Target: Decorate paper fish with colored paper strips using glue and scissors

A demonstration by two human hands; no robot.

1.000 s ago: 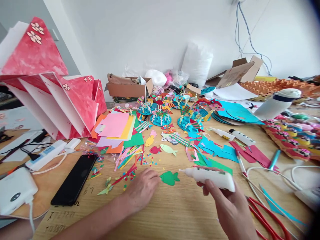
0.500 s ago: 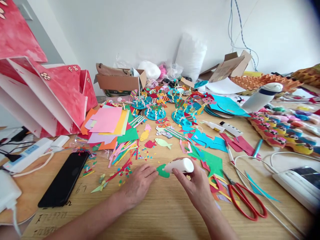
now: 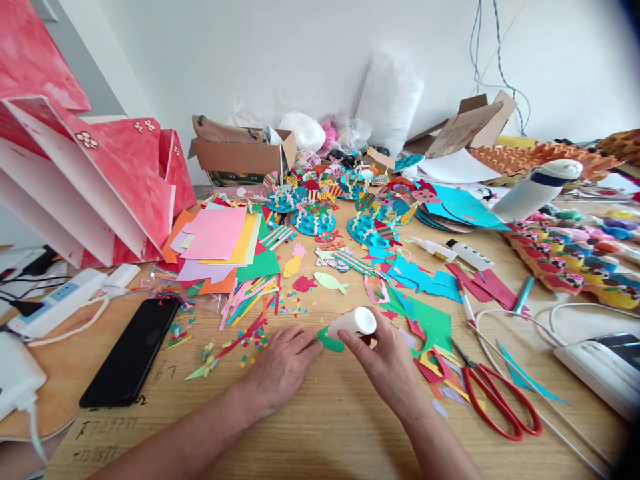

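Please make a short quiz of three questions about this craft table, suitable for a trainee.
1. True or false: the right hand holds a white glue bottle with its tip down on the green paper fish.
2. What does the left hand do? A) lies flat on the table beside the green paper fish B) holds the scissors C) lifts the phone
3. Fill in: the red-handled scissors lie on the table to the ____ of the right hand.

Key: 1 true; 2 A; 3 right.
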